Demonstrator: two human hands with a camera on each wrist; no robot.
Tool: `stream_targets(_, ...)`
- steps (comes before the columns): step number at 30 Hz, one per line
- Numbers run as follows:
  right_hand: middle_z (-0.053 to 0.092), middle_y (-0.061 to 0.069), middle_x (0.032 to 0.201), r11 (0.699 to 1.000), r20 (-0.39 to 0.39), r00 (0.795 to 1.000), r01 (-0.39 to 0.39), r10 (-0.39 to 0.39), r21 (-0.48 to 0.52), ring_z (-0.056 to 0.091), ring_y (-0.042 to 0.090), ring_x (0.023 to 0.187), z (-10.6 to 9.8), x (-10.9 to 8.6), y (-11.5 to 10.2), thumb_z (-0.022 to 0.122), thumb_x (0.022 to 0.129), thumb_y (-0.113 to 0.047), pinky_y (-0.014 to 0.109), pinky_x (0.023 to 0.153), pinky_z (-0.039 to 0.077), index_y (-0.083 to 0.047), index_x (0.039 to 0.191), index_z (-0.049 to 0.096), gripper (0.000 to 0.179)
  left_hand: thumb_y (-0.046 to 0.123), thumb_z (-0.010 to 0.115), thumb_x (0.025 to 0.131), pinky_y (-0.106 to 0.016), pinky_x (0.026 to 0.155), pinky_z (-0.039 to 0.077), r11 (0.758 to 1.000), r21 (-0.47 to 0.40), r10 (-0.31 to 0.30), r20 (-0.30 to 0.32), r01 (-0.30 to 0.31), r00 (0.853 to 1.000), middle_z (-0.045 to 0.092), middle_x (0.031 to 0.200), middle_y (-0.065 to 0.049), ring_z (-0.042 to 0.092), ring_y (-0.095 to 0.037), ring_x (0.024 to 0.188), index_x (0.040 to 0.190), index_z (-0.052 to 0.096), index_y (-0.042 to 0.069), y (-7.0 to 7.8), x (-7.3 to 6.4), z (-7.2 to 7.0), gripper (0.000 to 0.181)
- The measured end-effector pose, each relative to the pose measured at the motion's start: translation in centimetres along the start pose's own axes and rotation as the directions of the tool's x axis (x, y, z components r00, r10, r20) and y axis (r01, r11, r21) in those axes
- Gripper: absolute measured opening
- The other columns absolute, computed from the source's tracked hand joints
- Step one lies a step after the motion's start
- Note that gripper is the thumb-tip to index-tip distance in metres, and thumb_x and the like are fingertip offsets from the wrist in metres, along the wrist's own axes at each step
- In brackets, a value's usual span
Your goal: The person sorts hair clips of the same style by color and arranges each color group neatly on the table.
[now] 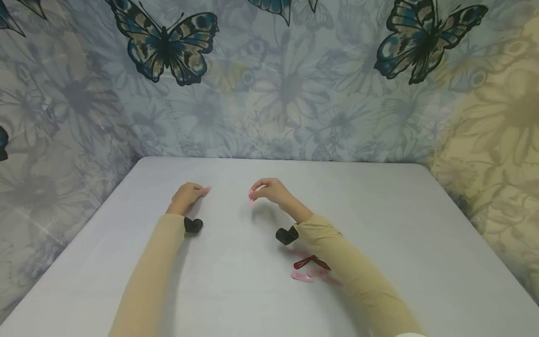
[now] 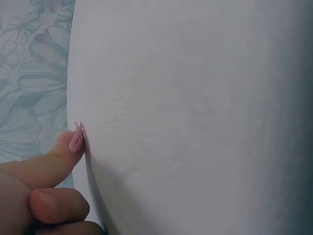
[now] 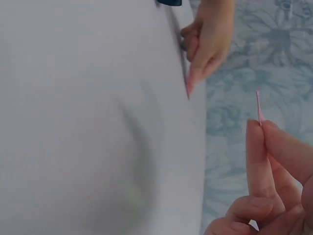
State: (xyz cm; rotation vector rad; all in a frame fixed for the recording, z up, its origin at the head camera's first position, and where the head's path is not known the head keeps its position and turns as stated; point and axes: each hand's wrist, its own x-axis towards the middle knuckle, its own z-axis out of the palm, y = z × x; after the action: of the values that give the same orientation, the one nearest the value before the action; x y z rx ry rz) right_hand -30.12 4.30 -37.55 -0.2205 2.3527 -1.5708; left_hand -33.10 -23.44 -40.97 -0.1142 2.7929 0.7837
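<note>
Two narrow pinches: your left grip [image 1: 187, 194] holds the left clip [image 1: 207, 190] low at the bench [image 1: 236, 271], pointing across toward your right grip [image 1: 273, 191], which holds the right clip [image 1: 250, 195] raised, long axis roughly upright. Open bench parts them; loose pink and red clips [image 1: 302, 277] lie nearer you, beside your right sleeve [image 1: 358, 271].

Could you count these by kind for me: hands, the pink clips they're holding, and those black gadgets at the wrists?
Hands: 2
Held pink clips: 2
Black wrist gadgets: 2
Total: 6
</note>
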Motion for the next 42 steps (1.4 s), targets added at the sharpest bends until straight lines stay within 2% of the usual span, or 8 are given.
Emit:
stream_targets(7,0.075,0.007,0.075,0.996,-0.062,0.998,-0.004,0.010,0.090,0.065,0.025,0.103,4.5,3.1,-0.8,0.074,0.081,-0.006,0.025,0.081,0.040,0.000,0.099,0.070,0.020,0.046,0.046,0.101,-0.063,0.110,0.029,1.000,0.007,-0.001,0.012,0.001,1.000,0.040,0.148,-0.027,0.035,-0.047,0.139,0.130,0.058,0.002,-0.2,-0.2,-1.0,0.054)
stream_targets(11,0.075,0.016,0.100,0.999,-0.100,0.995,0.014,-0.010,0.038,0.061,0.023,0.104,6.1,4.4,-1.1,0.073,0.079,-0.006,0.023,0.080,0.039,0.002,0.100,0.071,0.022,0.046,0.047,0.101,-0.062,0.112,0.029,1.000,0.016,0.012,0.013,-0.013,1.000,0.041,0.147,-0.028,0.035,-0.047,0.139,0.130,0.059,0.001,-0.6,-0.3,-1.3,0.055)
stream_targets(15,0.069,0.017,0.116,1.000,-0.124,0.992,0.004,-0.005,-0.016,0.052,0.016,0.089,7.1,5.9,-1.2,0.072,0.080,-0.007,0.021,0.071,0.039,0.002,0.102,0.071,0.023,0.047,0.048,0.100,-0.056,0.114,0.029,1.000,-0.009,0.019,0.023,-0.019,1.000,0.043,0.146,-0.029,0.037,-0.046,0.138,0.128,0.061,0.001,-0.8,-0.4,-1.5,0.056)
stream_targets(18,0.069,0.014,0.112,1.000,-0.150,0.989,-0.012,0.009,-0.017,0.048,0.013,0.073,8.1,7.9,-0.1,0.075,0.080,-0.009,0.020,0.060,0.039,-0.003,0.098,0.073,0.020,0.047,0.050,0.099,-0.054,0.114,0.031,0.999,-0.027,0.028,0.026,-0.028,0.999,0.045,0.145,-0.029,0.040,-0.045,0.136,0.126,0.062,0.001,-0.7,-0.4,-1.5,0.055)
stream_targets(23,0.067,0.014,0.119,1.000,-0.218,0.976,-0.010,0.016,0.029,0.051,0.016,0.087,9.7,8.3,-0.4,0.076,0.079,-0.008,0.021,0.071,0.039,0.000,0.098,0.073,0.021,0.046,0.050,0.100,-0.055,0.112,0.033,0.999,-0.019,0.035,0.001,-0.035,0.999,0.048,0.143,-0.028,0.042,-0.044,0.134,0.125,0.063,0.000,-0.7,-0.6,-1.4,0.054)
stream_targets(26,0.068,0.013,0.119,0.999,-0.255,0.967,0.002,0.007,0.033,0.053,0.019,0.100,10.5,8.6,-0.1,0.076,0.077,-0.008,0.022,0.079,0.040,0.000,0.094,0.073,0.019,0.047,0.050,0.099,-0.057,0.111,0.033,0.999,-0.012,0.029,0.004,-0.029,1.000,0.047,0.144,-0.027,0.041,-0.044,0.136,0.126,0.063,0.002,-1.0,-0.5,-1.2,0.054)
stream_targets(31,0.071,0.012,0.113,0.999,-0.307,0.951,0.019,-0.026,-0.026,0.056,0.019,0.098,10.9,9.1,-0.1,0.075,0.075,-0.006,0.024,0.083,0.044,-0.001,0.091,0.074,0.016,0.047,0.052,0.098,-0.057,0.109,0.036,0.999,0.009,0.044,-0.023,-0.044,0.999,0.048,0.144,-0.024,0.042,-0.043,0.136,0.125,0.065,0.005,-0.9,-0.1,-0.7,0.051)
stream_targets(42,0.073,0.015,0.088,0.994,-0.306,0.950,0.033,-0.062,-0.102,0.051,0.013,0.072,10.8,9.6,0.4,0.075,0.077,-0.003,0.018,0.063,0.038,0.003,0.088,0.072,0.013,0.039,0.056,0.098,-0.054,0.110,0.036,0.999,-0.012,0.041,-0.077,-0.042,0.996,0.050,0.144,-0.023,0.043,-0.042,0.135,0.122,0.066,0.004,-0.5,0.3,0.1,0.043)
